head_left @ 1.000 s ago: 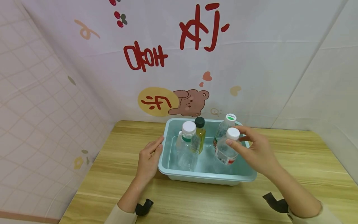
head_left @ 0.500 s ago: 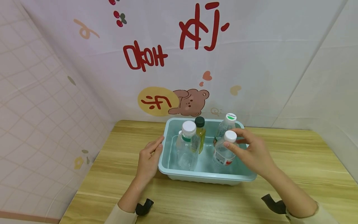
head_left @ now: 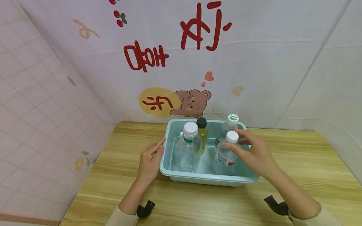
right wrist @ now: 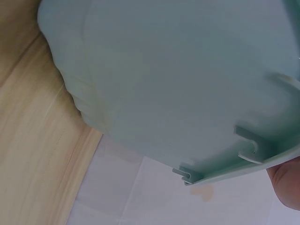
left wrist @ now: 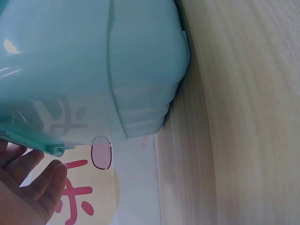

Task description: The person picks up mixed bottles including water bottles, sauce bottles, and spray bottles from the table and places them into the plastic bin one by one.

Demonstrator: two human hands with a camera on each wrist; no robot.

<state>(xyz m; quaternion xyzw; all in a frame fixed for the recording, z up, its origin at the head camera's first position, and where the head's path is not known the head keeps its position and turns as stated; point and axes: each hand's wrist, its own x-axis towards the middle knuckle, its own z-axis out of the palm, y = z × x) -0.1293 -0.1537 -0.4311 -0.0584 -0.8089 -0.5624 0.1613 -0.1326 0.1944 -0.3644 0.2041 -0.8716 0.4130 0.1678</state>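
A pale blue plastic tub (head_left: 209, 180) stands on the wooden table (head_left: 118, 188). Inside it, my right hand (head_left: 237, 145) pinches the neck of a clear bottle (head_left: 224, 155) with a white cap and a red label, standing upright at the front right. My left hand (head_left: 152, 157) rests flat against the tub's left rim with straight fingers. The left wrist view shows the tub's outer wall (left wrist: 93, 61) and my left hand's fingers (left wrist: 33, 185) beside it. In the right wrist view only the tub's wall (right wrist: 178, 79) and one fingertip (right wrist: 287, 186) show.
Three more bottles stand in the tub: a clear one with a white cap (head_left: 189, 147), a yellow-green one with a black cap (head_left: 202, 133), and a clear one at the back right (head_left: 229, 125). A printed cloth backdrop (head_left: 175, 62) hangs close behind.
My right hand has lowered the clear bottle into the tub and brought it slightly left. The left hand has stayed on the rim.
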